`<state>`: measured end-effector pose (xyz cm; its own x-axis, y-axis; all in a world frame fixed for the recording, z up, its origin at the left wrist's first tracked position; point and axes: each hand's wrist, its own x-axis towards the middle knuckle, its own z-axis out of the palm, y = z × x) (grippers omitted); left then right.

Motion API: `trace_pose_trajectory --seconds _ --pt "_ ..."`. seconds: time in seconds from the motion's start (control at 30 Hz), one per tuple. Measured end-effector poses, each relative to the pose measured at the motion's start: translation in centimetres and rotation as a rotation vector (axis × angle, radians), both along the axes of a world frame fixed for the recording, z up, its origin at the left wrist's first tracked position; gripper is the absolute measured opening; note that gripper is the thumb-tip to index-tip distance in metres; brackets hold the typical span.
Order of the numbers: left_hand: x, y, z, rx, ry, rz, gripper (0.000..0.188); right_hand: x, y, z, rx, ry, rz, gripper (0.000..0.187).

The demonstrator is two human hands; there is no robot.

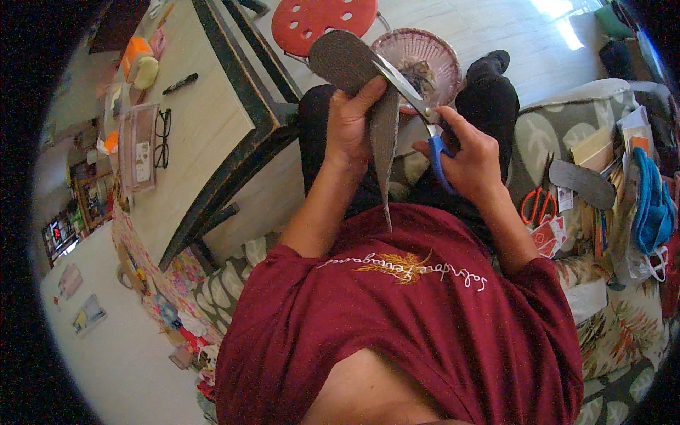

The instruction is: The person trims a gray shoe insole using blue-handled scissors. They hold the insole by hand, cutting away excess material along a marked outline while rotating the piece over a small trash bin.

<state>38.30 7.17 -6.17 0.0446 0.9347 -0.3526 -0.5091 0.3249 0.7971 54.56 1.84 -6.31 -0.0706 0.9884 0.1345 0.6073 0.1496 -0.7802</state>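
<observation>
My left hand (pixel 348 129) grips a dark grey-brown insole-shaped piece (pixel 343 60), its rounded end pointing up and away from me. A long tapering flap (pixel 384 145) of the same material hangs from it beside my wrist, down toward my shirt. My right hand (pixel 470 154) is closed on the blue handles of a pair of scissors (pixel 411 91). Their blades lie at the right edge of the piece, just above my left thumb. Whether they are fully closed is hard to make out. Part of the flap's join is hidden behind the blades and thumb.
Beyond my hands stands a pink basket (pixel 443 53) with scraps in it, beside a red stool (pixel 322 25). A dark-edged table (pixel 212 142) at left bears glasses (pixel 162 138) and a black pen (pixel 180 83). On the sofa lie orange-handled scissors (pixel 539 205) and a grey insole (pixel 582 183).
</observation>
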Motion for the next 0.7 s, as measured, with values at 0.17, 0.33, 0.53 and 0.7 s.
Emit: trace_pose_trajectory --seconds 0.17,0.33,0.53,0.7 --pt "0.3 0.0 0.1 -0.041 -0.06 0.026 0.013 -0.1 0.1 -0.5 0.041 0.007 -0.014 0.054" --pt "0.2 -0.4 0.1 -0.028 -0.05 0.015 0.013 0.2 0.7 0.7 -0.004 -0.113 -0.021 0.05" --pt "0.5 -0.5 -0.6 -0.028 -0.069 0.03 0.015 0.3 1.0 0.3 0.065 -0.146 -0.002 0.055" --pt "0.2 -0.3 -1.1 -0.026 -0.023 0.006 0.015 0.2 1.1 0.5 0.049 -0.111 0.009 0.056"
